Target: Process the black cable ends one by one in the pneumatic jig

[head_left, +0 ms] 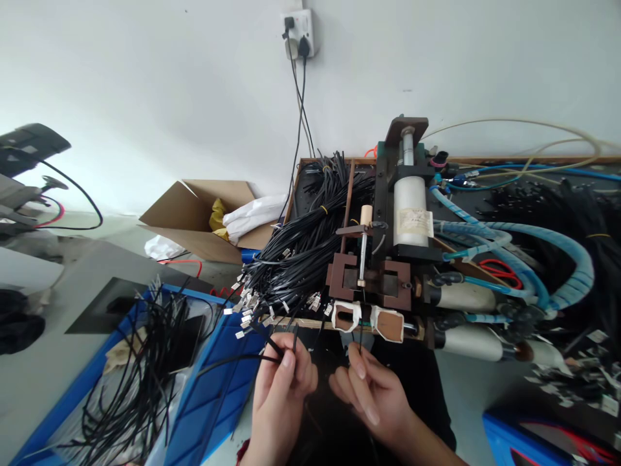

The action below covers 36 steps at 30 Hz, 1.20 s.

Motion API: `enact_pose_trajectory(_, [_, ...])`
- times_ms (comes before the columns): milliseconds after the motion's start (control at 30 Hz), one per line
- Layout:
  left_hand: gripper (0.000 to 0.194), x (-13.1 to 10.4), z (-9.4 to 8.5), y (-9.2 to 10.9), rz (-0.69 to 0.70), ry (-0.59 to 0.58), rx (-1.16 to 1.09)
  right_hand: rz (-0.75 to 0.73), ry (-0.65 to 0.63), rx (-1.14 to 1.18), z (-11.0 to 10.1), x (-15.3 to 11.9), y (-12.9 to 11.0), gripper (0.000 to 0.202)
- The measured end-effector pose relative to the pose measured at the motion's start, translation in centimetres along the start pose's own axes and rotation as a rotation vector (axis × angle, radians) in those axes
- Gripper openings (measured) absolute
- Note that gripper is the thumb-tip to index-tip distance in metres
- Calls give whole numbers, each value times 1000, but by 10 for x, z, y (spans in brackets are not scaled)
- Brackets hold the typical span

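Several black cables [233, 358] run through the closed fingers of my left hand [286, 382], just below the bench edge. My right hand [366, 388] pinches a thin black cable [361, 336] that hangs in front of the machine's jaws. Those brown metal jaws [345, 285] stand above my hands, with two white-edged brown pads [389, 323] beneath them. A large bundle of black cables [310, 239] with small pale end pieces lies on the bench, up and left of my right hand.
A blue crate [194, 414] of loose black cables stands at lower left, with an open cardboard box [194, 226] behind. Pneumatic cylinders [473, 340] and blue hoses [577, 259] fill the right. Another blue bin [504, 440] is at lower right.
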State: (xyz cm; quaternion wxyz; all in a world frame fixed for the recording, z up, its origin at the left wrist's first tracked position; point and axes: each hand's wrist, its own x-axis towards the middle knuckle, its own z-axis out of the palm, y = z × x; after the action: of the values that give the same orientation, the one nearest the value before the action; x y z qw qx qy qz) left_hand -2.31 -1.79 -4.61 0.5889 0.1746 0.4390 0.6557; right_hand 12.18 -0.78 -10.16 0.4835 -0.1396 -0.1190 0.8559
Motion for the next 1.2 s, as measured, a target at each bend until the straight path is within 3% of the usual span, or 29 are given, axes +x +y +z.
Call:
enact_pose_trajectory(200, [23,-1,-1,1,8,2,16,41,13,-14,-3,1,0,38])
enact_pose_trajectory(600, [18,-1,-3,-1,21,-10,1,63,-167,156,-4,4,-3,34])
enact_pose_trajectory(1200, [21,-1,-2,-4,-1,-13,12,8,-134,249,-11,-5,4,34])
